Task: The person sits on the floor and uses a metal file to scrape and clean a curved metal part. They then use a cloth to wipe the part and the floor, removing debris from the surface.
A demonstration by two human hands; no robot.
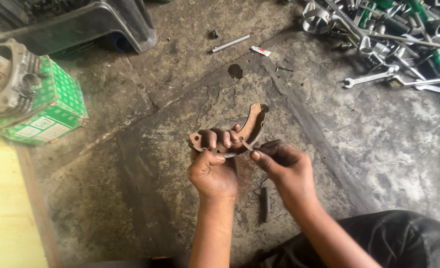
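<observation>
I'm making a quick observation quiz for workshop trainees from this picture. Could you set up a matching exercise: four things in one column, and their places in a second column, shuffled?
Things:
1. curved brake shoe
2. green box
3. pile of spanners
4. small metal rod

Places:
A. top right, heaped on the floor
B. held in the left hand, with the right hand at its edge
C. far left, with an engine part on top
D. alone on the floor, top centre

Pairs: 1-B, 2-C, 3-A, 4-D

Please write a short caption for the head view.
Left hand grips a rusty curved brake shoe; right hand pinches a thin metal piece against it.
</observation>
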